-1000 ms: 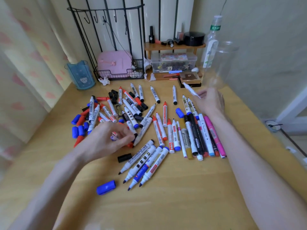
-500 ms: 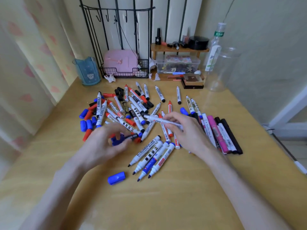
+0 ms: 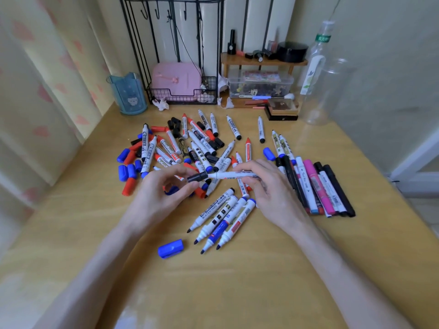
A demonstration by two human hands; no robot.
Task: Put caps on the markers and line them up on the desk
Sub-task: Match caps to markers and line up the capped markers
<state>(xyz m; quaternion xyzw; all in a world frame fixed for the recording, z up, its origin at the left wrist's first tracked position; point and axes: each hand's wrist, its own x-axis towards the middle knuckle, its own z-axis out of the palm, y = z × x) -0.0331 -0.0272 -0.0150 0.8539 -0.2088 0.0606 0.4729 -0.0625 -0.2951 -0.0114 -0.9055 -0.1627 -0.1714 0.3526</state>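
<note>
Wooden desk (image 3: 237,281) set into a wall corner, seen from above. Mid-desk, the left hand (image 3: 164,193) pinches a black cap (image 3: 197,177) between thumb and fingers. The right hand (image 3: 268,188) grips a white marker (image 3: 235,174) held level just above the desk. Cap and marker tip meet between the hands; how far the cap is seated cannot be told. Behind the hands lies a loose pile (image 3: 197,148) of uncapped markers and red, blue and black caps. Toward the right edge, capped markers form a row (image 3: 318,186). Nearer the front edge lie four uncapped markers (image 3: 223,217) and a blue cap (image 3: 170,248). Along the back edge stand a cup (image 3: 129,93), wire rack (image 3: 183,96), shelf (image 3: 261,61) and bottle (image 3: 316,58).
</note>
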